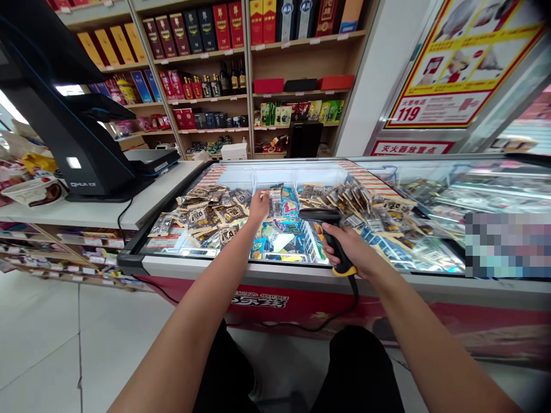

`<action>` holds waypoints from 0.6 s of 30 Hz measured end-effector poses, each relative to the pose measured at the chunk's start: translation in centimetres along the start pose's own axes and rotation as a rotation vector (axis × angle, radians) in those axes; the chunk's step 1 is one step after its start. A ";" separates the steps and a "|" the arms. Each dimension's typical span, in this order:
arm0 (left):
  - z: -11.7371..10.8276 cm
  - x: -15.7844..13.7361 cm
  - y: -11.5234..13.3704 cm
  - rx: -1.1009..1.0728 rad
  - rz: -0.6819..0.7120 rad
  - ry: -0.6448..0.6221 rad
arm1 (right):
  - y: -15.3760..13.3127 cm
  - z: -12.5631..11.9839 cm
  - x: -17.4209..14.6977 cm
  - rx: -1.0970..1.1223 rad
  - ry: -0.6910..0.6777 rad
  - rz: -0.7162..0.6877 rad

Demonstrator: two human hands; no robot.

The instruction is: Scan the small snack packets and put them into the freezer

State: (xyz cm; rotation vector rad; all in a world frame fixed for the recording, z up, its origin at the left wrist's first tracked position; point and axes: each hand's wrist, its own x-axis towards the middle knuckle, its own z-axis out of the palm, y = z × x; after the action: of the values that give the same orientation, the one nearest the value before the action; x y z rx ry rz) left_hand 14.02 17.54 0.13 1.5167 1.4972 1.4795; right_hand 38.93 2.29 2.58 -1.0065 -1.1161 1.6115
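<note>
My right hand (350, 246) is wrapped round the handle of a black and yellow barcode scanner (321, 215); its head points left, and a black cable runs down from the grip. To the left, my left hand (259, 206) is closed on the edge of a small snack packet (276, 204), whose pale printed back faces me. Both hands are over the glass top of a chest freezer (172, 265). Piles of similar clear-and-brown packets (202, 218) lie left of my left hand, and more packets (344, 198) lie beyond the scanner.
Blue ice-cream wrappers (289, 205) show inside the freezer between the piles. A black scale terminal (86, 166) stands on a white counter (124, 206) at left. Behind are shelves (206, 56) of boxes and bottles. The scanner cable (301, 328) hangs across the freezer's red front.
</note>
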 end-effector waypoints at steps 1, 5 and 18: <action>0.0 0.1 0.0 -0.001 -0.006 0.004 | 0.2 0.1 0.1 0.006 -0.005 0.007; 0.1 0.4 0.1 0.008 -0.045 -0.007 | 0.3 0.2 -0.3 -0.061 -0.019 0.010; 0.0 0.0 0.7 -0.141 -0.102 -0.040 | -1.4 1.2 -1.9 -0.155 0.044 0.003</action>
State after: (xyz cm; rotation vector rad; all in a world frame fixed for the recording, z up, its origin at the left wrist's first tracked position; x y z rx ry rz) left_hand 14.27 17.32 0.79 1.3598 1.3953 1.4539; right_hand 38.64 0.46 4.45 -1.1389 -1.2247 1.5159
